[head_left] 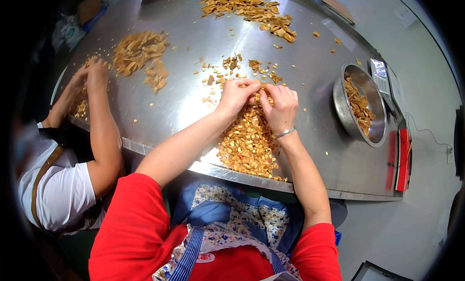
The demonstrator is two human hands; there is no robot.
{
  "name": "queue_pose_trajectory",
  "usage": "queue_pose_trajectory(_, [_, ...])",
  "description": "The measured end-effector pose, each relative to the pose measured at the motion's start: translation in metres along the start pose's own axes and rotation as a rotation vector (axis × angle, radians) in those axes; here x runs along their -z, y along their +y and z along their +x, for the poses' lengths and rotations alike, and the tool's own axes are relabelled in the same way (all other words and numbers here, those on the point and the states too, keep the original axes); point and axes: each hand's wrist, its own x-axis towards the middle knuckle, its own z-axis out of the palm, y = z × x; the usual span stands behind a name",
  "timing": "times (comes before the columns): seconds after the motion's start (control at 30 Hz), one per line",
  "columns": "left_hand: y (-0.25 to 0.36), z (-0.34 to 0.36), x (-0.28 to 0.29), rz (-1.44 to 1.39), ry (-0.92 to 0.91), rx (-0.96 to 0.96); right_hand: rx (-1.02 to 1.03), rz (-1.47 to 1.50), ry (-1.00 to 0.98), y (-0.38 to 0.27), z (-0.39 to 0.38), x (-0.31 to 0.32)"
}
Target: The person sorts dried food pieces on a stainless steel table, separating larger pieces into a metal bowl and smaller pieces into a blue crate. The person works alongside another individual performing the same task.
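Over the far end of a heap of small yellow seed-like pieces (248, 148), my two hands meet with their fingertips close together. My left hand (237, 96) is closed in a pinch. My right hand (282, 104), with a silver bracelet at its wrist, pinches too. Whatever lies between the fingertips is too small and hidden to name. The heap reaches from under my hands to the table's near edge. Just beyond my fingers lie loose yellow pieces and darker brown flakes (231, 62).
A metal bowl (340, 106) of brown dried slices stands at the right on the steel table (193, 48). Similar slices (140, 51) form a pile at left, with another pile (252, 10) at the back. At far left, a co-worker's hands (94, 70) work over another heap.
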Motion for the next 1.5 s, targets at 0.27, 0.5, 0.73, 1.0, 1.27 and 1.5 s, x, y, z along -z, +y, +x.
queue_pose_trajectory(0.27, [0.007, 0.001, 0.003, -0.039, 0.053, -0.024, -0.317, 0.279, -0.001, 0.003, -0.006, -0.001])
queue_pose_trajectory(0.5, [0.003, -0.003, -0.003, 0.051, -0.023, -0.118, -0.269, 0.225, 0.015, 0.006, -0.009, -0.007])
queue_pose_trajectory(0.73, [0.005, -0.006, -0.003, -0.042, 0.033, -0.004, 0.017, 0.03, -0.014, 0.005, -0.008, -0.009])
queue_pose_trajectory(1.0, [0.03, 0.027, 0.045, -0.454, 0.334, 0.118, -0.34, -0.163, -0.309, 0.026, -0.007, 0.005])
queue_pose_trajectory(1.27, [0.029, 0.026, 0.044, -0.514, 0.279, 0.081, -0.098, 0.079, -0.435, 0.009, -0.003, -0.01])
queue_pose_trajectory(1.5, [0.023, 0.024, 0.039, -0.38, 0.172, 0.13, 0.145, 0.077, -0.506, 0.009, 0.015, -0.036])
